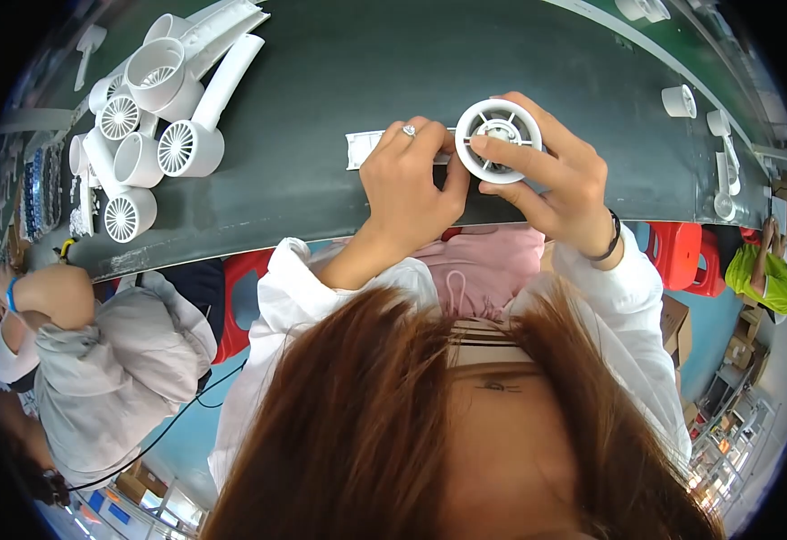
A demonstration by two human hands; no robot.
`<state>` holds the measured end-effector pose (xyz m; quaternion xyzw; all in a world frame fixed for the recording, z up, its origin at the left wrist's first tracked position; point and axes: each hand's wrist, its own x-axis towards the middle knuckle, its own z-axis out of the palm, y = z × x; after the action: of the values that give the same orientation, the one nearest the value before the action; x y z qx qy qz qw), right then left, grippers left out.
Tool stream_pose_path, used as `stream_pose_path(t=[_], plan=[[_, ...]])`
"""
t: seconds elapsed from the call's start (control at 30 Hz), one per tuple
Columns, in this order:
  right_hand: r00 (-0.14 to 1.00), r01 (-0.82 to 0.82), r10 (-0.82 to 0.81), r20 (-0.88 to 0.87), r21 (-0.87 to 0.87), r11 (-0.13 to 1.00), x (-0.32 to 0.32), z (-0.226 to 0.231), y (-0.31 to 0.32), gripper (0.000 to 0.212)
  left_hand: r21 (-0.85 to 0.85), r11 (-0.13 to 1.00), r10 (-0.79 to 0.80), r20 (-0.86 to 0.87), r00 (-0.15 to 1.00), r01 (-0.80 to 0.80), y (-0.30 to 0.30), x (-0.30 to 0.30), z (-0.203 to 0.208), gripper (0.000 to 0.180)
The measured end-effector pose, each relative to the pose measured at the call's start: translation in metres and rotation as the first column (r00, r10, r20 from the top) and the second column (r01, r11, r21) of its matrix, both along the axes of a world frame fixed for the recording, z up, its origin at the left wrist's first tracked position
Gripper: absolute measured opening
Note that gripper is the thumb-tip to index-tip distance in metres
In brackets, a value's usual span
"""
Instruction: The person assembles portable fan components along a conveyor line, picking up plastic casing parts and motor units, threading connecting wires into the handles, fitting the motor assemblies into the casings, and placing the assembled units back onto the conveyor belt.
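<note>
A white plastic handheld fan body is between my hands over the dark table. Its round, spoked head [467,119] faces up, and its open handle [358,151] stretches left. My left hand [411,180] is wrapped over the handle, a ring on one finger. Around the right side of the head, my right hand [560,171] curls its thumb and fingers, with one finger reaching across the spokes. Inside the head, a rounded centre piece shows; the finger partly covers it. Where the handle meets the head is largely hidden by my left fingers.
White fan housings [155,67] are heaped at the table's far left, some with slatted round faces. Several more white parts [679,101] lie at the right. A co-worker's arm [56,297] rests near the left edge. Red stools [673,255] stand below the right table edge.
</note>
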<state>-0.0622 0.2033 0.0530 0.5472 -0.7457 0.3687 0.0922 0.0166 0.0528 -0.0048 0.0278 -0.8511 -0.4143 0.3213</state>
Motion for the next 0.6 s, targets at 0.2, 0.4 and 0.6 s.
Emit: stream_pose_path(t=[0.2, 0.4, 0.6], plan=[[0.909, 0.061, -0.011, 0.418, -0.105, 0.993, 0.0, -0.008, 0.002, 0.033, -0.032, 0.999, 0.012, -0.039, 0.999, -0.013, 0.003, -0.001, -0.001, 0.011], [0.937, 0.076, 0.023, 0.348, -0.266, 0.961, -0.008, -0.037, 0.009, 0.034, 0.02, 1.0, 0.014, 0.02, 1.0, -0.014, 0.002, 0.0, -0.002, 0.01], [0.891, -0.01, 0.112, 0.441, -0.227, 0.974, -0.01, -0.033, 0.021, 0.032, -0.048, 0.999, 0.005, -0.076, 0.997, -0.009, 0.002, -0.001, -0.009, 0.011]])
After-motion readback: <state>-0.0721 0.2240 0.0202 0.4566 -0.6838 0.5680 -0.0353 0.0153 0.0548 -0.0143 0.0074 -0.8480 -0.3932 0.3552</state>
